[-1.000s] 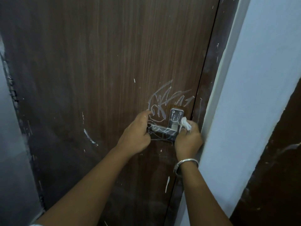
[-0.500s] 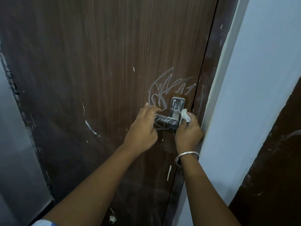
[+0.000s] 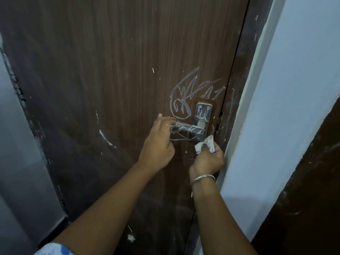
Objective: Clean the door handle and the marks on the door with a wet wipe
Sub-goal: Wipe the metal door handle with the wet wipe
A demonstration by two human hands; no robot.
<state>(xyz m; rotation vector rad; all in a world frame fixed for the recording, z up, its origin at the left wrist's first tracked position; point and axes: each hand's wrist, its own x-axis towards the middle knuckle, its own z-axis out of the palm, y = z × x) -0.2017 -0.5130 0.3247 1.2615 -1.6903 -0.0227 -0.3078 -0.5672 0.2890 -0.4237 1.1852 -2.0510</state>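
Both hands are up at the lock side of the one brown door, working apart from each other – two hands, one wipe, one handle. Left hand reaches in from the lower left with the forearm slanting upward, its back to the camera and its fingers curled; the fingertips pinch the free end of the single door handle, a silver lever that lies level and runs right into its upright metal plate. Right hand comes up from below, wrist bent back, fingers closed round one crumpled white wet wipe. The wad sits just below the plate's lower right corner, at or against the door – contact with the metal cannot be told. One silver bangle rings the right wrist.

Pale scribbled marks cluster above and left of the plate, and more lines run over the lever, the plate and the wood beneath the lever. A separate white streak lies further left. To the right stand the dark door frame and a pale wall.
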